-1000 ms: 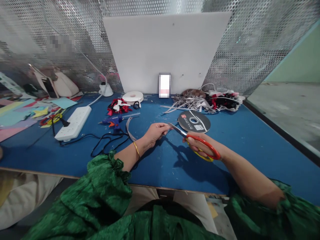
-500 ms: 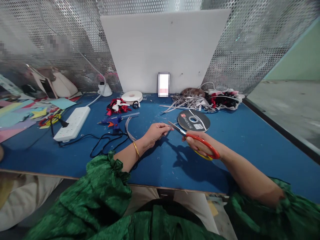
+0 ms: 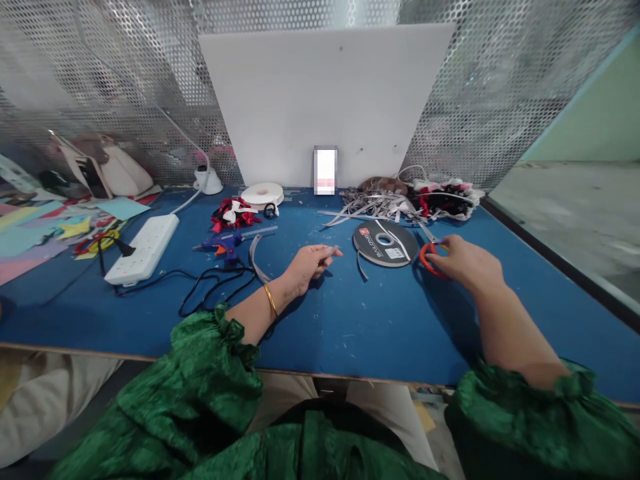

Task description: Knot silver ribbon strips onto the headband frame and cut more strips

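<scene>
My left hand (image 3: 309, 262) rests on the blue table (image 3: 350, 320) and pinches the end of a grey ribbon strip (image 3: 256, 257) that curves away to the left. To the right of the black ribbon spool (image 3: 385, 243), my right hand (image 3: 465, 263) lies low on the table with its fingers closed round the red handles of the scissors (image 3: 429, 255). The scissor blades point away toward the back. A short cut ribbon piece (image 3: 361, 268) lies in front of the spool.
A blue glue gun (image 3: 224, 244), its black cord (image 3: 210, 283) and a white power strip (image 3: 143, 247) lie at the left. A white tape roll (image 3: 262, 195), red bows (image 3: 235, 212) and a heap of ribbon scraps (image 3: 400, 200) sit near the white board (image 3: 325, 100).
My right hand has carried the scissors from the ribbon end rightward and down beside the spool. A cut ribbon piece now lies on the table. My left hand has stayed in place.
</scene>
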`<state>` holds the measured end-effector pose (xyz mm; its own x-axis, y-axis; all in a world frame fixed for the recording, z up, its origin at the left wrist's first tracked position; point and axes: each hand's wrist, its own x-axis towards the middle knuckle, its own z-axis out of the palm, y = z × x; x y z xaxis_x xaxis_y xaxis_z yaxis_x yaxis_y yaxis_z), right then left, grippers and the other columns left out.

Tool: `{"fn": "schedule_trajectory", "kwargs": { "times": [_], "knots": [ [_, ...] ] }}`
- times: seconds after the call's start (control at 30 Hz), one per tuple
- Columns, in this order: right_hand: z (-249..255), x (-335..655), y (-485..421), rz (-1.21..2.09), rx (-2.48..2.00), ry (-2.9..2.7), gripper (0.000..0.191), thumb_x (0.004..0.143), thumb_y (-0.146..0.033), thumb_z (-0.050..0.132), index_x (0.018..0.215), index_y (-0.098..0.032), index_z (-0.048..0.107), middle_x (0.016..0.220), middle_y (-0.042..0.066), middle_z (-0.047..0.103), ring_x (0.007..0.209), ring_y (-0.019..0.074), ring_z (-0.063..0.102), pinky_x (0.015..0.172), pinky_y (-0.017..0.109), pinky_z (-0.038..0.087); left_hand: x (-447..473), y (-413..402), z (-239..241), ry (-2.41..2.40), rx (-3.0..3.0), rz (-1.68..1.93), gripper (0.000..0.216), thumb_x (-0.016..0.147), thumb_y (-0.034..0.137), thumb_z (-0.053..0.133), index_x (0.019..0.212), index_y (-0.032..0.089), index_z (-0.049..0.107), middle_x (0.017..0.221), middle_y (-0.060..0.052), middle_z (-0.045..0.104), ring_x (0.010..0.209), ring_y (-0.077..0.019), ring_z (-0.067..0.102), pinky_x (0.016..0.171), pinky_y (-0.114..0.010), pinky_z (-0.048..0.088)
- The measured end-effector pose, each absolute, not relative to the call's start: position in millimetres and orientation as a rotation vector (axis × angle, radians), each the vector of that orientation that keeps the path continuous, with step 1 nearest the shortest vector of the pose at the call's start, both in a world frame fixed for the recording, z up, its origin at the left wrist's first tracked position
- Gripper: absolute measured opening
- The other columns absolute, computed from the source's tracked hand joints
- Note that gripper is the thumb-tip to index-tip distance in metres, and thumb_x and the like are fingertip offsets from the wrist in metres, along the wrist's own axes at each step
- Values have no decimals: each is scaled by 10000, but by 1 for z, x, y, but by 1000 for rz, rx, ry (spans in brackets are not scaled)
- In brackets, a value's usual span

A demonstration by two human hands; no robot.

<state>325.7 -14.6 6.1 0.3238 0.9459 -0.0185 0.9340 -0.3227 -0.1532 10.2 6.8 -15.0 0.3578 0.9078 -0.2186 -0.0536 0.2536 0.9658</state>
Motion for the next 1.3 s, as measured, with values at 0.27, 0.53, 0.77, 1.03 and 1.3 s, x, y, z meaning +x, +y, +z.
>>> {"fn": "schedule_trajectory", "kwargs": {
  "times": [0.27, 0.53, 0.77, 1.03, 1.3],
  "knots": [
    [-11, 314, -11, -175, -2269, -1783, 384, 843, -461, 521, 981, -148, 696, 963, 181, 668, 908, 325, 618, 690, 381, 434, 14, 6, -18, 1003, 1161, 899, 218, 809, 326, 635, 800, 110, 653, 637, -1, 586, 368, 0, 245, 388, -202, 93],
    [-1, 201, -5, 1099, -1362, -1765, 325, 765, -515, 657, 742, -205, 559, 600, -2, 612, 519, 144, 578, 470, 243, 426, 16, 4, -19, 977, 1226, 924, 254, 712, 362, 693, 677, 126, 606, 622, -18, 629, 375, -19, 343, 385, -193, 172],
    [-2, 184, 22, 1425, -1234, -1738, 222, 744, -346, 669, 655, -172, 562, 518, -34, 556, 419, 77, 521, 378, 167, 362, 14, 8, -22, 1077, 1152, 938, 225, 721, 337, 680, 672, 133, 598, 588, -8, 617, 377, -25, 367, 393, -181, 207],
    [-6, 231, 54, 1875, -990, -1230, 121, 722, -213, 608, 655, -184, 511, 648, 31, 661, 457, 112, 582, 403, 198, 463, 3, 26, -26, 1316, 1115, 1463, 224, 753, 372, 655, 704, 154, 671, 599, -9, 617, 539, -93, 478, 557, -223, 370],
    [-35, 314, 97, 647, -1321, -844, 83, 777, -265, 518, 718, -215, 488, 837, 62, 688, 864, 209, 700, 746, 368, 566, -16, 39, -12, 1353, 1164, 1821, 206, 797, 368, 617, 740, 175, 658, 660, -8, 622, 634, -117, 530, 636, -235, 400]
  ]
}}
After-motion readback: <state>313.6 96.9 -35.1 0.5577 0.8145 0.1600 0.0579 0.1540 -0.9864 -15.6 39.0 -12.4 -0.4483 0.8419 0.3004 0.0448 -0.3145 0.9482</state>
